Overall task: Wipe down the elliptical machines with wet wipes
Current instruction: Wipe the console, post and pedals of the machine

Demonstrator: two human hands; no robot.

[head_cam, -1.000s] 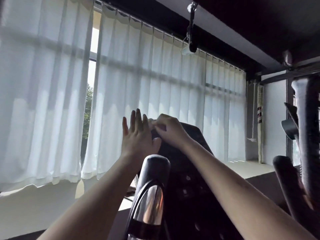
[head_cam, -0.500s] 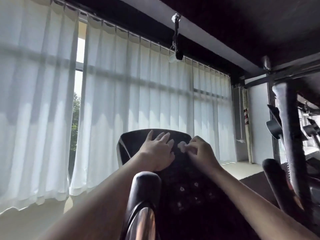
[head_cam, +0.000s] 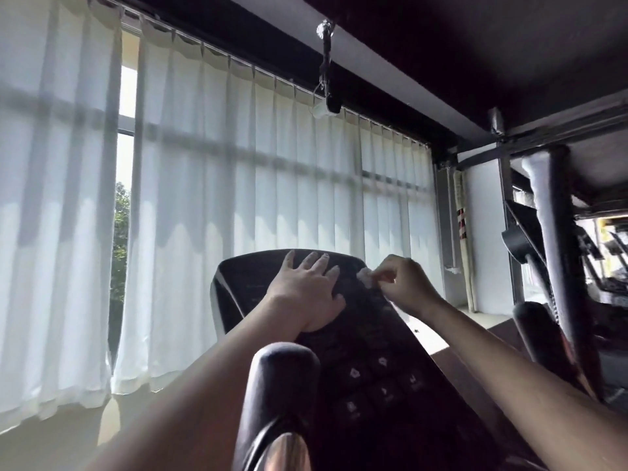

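Observation:
The black console of the elliptical machine (head_cam: 370, 362) tilts up in front of me, with pale buttons on its lower half. My left hand (head_cam: 306, 290) lies flat on the upper part of the console, fingers spread and straight. My right hand (head_cam: 404, 283) is at the console's upper right edge and pinches a small white wet wipe (head_cam: 365, 277) between curled fingers and thumb, against the panel. A black handle with a chrome collar (head_cam: 278, 402) rises in the foreground below my arms.
White curtains (head_cam: 238, 205) cover the window behind the machine, with a gap (head_cam: 120, 212) showing trees at left. Dark upright handlebars of another machine (head_cam: 557, 253) stand at the right. A dark ceiling beam and hanging fixture (head_cam: 326, 107) are overhead.
My left hand came down from an upright pose beside the console to lie flat on its face. My right hand with the wipe shifted right along the top edge. The view tilted.

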